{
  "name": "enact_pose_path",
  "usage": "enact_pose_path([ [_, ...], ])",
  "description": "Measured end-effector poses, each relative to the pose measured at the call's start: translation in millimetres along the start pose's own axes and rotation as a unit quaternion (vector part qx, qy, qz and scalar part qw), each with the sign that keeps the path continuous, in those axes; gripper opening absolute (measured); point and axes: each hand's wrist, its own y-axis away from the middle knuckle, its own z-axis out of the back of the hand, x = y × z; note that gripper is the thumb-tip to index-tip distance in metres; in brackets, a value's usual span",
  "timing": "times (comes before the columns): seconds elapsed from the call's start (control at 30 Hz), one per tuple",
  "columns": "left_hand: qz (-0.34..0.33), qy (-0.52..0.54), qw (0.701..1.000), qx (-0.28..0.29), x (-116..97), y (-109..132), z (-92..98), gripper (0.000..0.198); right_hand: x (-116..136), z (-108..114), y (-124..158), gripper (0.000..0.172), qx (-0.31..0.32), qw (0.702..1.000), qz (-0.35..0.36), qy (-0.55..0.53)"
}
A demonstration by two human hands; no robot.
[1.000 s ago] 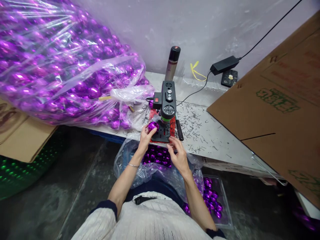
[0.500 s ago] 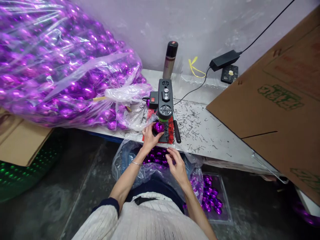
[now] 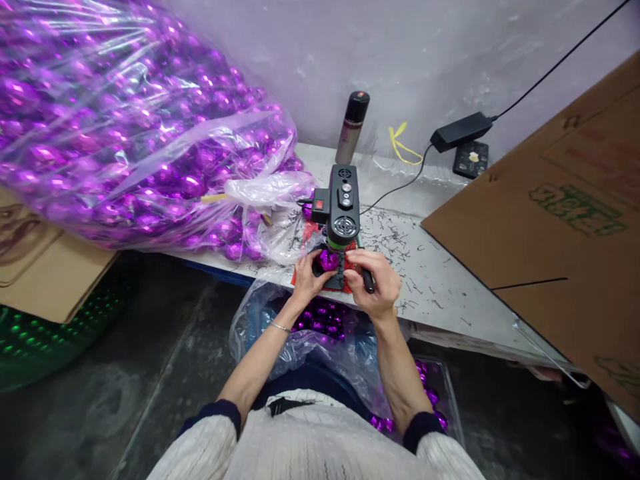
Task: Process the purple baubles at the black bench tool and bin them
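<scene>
A shiny purple ball [image 3: 329, 259] sits under the head of a small black machine [image 3: 344, 207], with the fingers of my left hand [image 3: 307, 279] around its left and near sides. My right hand [image 3: 376, 281] is at the machine's black lever [image 3: 369, 281], its fingers curled and the thumb below; whether they grip the lever is hard to tell. Beneath the machine lies a red mat [image 3: 310, 233]. Below the table edge, an open clear bag [image 3: 255, 320] with several purple balls rests in front of my body.
A large clear bag of purple balls [image 3: 150, 147] fills the left. Behind the machine stands a bottle [image 3: 350, 133]. A cardboard box [image 3: 560, 227] leans in at right. Short black bits litter the white table [image 3: 450, 287]. A black power adapter [image 3: 463, 131] has a cable.
My right hand has moved up from above the open bag to the machine's lever. My left hand stays at the ball. The whole view has shifted slightly.
</scene>
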Motion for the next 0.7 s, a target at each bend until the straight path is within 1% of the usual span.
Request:
enact_pose_path([
  [0.03,0.001,-0.001,1.0,0.002,-0.1,0.1,0.1,0.058,-0.6,-6.1,-1.1,0.013,-0.012,1.0,0.01,0.002],
  [0.1,0.0,-0.006,1.0,0.003,0.0,0.1,0.3,0.057,-2.2,-18.8,2.5,0.023,-0.056,0.998,0.029,0.014],
  [0.2,-0.011,-0.012,1.0,0.003,0.8,0.6,0.3,0.056,-7.0,-33.6,15.7,0.026,-0.102,0.994,0.048,0.01],
  [0.3,-0.022,-0.015,1.0,0.0,1.4,1.9,0.0,0.056,-14.6,-41.1,28.9,0.027,-0.106,0.994,0.027,-0.003],
  [0.43,-0.018,-0.018,1.0,0.0,1.8,3.2,-1.0,0.056,-25.1,-46.4,40.0,0.034,-0.103,0.994,-0.016,0.015],
  [0.6,-0.016,-0.01,1.0,0.001,3.8,2.2,-2.6,0.059,-31.5,-51.7,44.9,0.028,-0.121,0.993,0.005,-0.003],
  [0.7,-0.017,-0.005,1.0,-0.001,4.9,1.4,-3.3,0.06,-32.9,-54.2,47.2,0.029,-0.129,0.992,-0.003,0.004],
])
